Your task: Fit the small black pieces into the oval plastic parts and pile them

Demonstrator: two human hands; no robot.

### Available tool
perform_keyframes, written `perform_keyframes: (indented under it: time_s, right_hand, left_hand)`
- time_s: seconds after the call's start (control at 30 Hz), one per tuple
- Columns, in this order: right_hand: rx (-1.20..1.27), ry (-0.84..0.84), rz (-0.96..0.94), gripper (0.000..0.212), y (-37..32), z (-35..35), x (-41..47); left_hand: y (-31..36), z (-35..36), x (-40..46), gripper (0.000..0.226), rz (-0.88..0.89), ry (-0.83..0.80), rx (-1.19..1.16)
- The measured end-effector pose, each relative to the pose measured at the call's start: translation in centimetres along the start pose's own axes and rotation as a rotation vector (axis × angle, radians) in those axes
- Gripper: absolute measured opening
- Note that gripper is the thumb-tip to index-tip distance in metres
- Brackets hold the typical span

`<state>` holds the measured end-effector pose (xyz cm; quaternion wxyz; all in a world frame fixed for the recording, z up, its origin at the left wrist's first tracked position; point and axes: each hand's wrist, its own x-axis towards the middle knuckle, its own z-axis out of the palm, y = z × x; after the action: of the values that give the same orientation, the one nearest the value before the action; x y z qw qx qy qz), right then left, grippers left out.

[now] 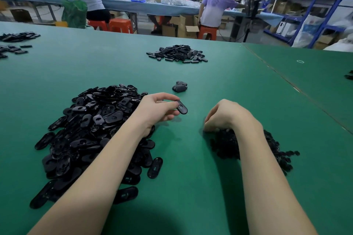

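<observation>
While the green work table (191, 158) carries several dark heaps, the largest lies at near left: a loose pile of black oval plastic parts (91, 129), most showing a keyhole-shaped slot. It sits right under the left forearm, probably so that a fresh part is always within easy reach.

Just right of that pile, the left hand (158, 109) hovers over the table and pinches a single oval part (181, 107) between thumb and fingertips. The part is held low and tilted toward the other hand, which reads as presenting its slot for an insert; whether a piece is already seated in it cannot be told.

Slightly beyond, in the middle of the table, a small cluster of oval parts (180, 86) lies on its own, likely the start of the finished pile, set apart so done work does not mix with the supply.

Farther back, a bigger heap of similar black parts (177, 53) rests near the far edge.

At near right, the right hand (223, 116) reaches down with fingers curled into the near edge of a heap of small black pieces (254, 150). Its fingertips are buried in the pieces, so whether they have pinched one cannot be told. That heap sits under the right forearm, mirroring the supply on the left.
</observation>
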<state>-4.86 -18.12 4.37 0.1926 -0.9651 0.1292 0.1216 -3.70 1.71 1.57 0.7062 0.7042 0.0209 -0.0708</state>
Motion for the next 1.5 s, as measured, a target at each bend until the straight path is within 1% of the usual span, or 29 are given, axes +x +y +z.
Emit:
perform_keyframes:
  time_s: [0.07,0.1,0.27,0.37,0.5,0.67,0.77,0.87,1.0,1.17,1.33,1.5]
  right_hand:
    - [0.024,0.011,-0.037,0.013,-0.1,0.1,0.1]
    - [0.075,0.007,-0.070,0.010,-0.2,0.2,0.1]
    - [0.500,-0.043,-0.238,0.011,-0.3,0.3,0.3]
    - [0.704,-0.073,-0.302,0.009,-0.6,0.6,0.3]
    - [0.829,-0.046,-0.334,0.009,-1.1,1.1,0.4]
    - [0.868,-0.001,-0.335,0.005,-1.4,1.4,0.6]
    - [0.893,0.025,-0.308,0.007,-1.5,1.5,0.7]
    - [0.898,0.020,-0.295,0.003,-1.5,1.6,0.8]
    - [0.899,0.020,-0.278,0.003,-1.6,1.7,0.8]
    - [0.899,0.056,-0.271,0.006,-1.6,1.7,0.9]
    - [0.871,0.050,-0.279,0.009,-1.7,1.6,0.9]
    - [0.855,0.059,-0.304,0.005,-1.8,1.6,0.8]
  left_hand:
    - [-0.1,0.0,0.0,0.014,0.009,0.011,0.007]
    - [-0.2,0.0,0.0,0.014,0.013,0.018,0.010]
    - [-0.3,0.0,0.1,0.016,0.015,0.038,-0.013]
    - [-0.3,0.0,0.1,0.016,0.019,0.029,-0.054]
    - [-0.3,0.1,0.1,0.014,0.024,0.006,-0.144]
    - [-0.1,0.2,0.1,0.012,0.029,-0.014,-0.206]
    - [0.0,0.2,0.1,0.013,0.030,-0.027,-0.232]
    - [0.0,0.2,0.0,0.014,0.032,-0.035,-0.247]
    - [-0.1,0.2,0.1,0.014,0.029,-0.041,-0.269]
    - [-0.2,0.1,0.2,0.018,0.036,-0.073,-0.247]
    - [-0.3,0.1,0.2,0.020,0.059,-0.079,-0.229]
    - [-0.3,0.1,0.1,0.019,0.084,-0.070,-0.179]
